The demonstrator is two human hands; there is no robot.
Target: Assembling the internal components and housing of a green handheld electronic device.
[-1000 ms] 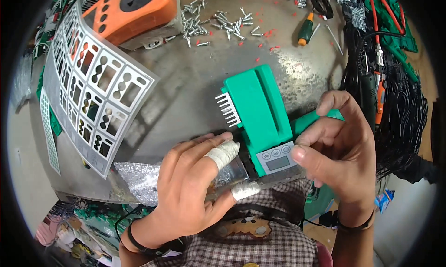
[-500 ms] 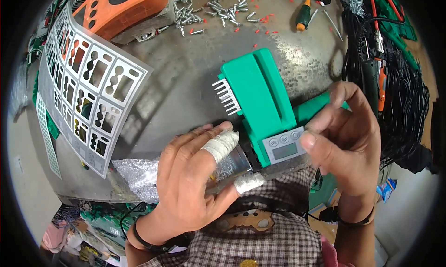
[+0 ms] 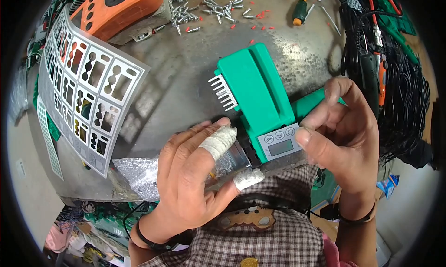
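Observation:
A green plastic device housing [image 3: 254, 88] with a row of metal prongs [image 3: 223, 92] on its left side lies in front of me. On its near end is a grey panel sticker [image 3: 280, 143] with round button marks and a dark window. My left hand [image 3: 193, 174], thumb and one finger wrapped in white tape, grips the near left end of the housing around a shiny section. My right hand [image 3: 346, 137] has its thumb and fingertips closed on the sticker's right edge. A green handle-like part [image 3: 309, 103] extends from the housing behind the right fingers.
A die-cut sticker sheet [image 3: 109, 81] curls up at left, near an orange tool [image 3: 123, 11]. Loose screws [image 3: 223, 9] and small red bits lie at the back, with a screwdriver [image 3: 299, 10] to their right. Black cables [image 3: 404, 109] crowd the right side. Crumpled bubble wrap [image 3: 139, 174] lies beside my left wrist.
The sticker has shifted left with my right fingers and now sits closer in line with the housing's near end. My left hand keeps its grip.

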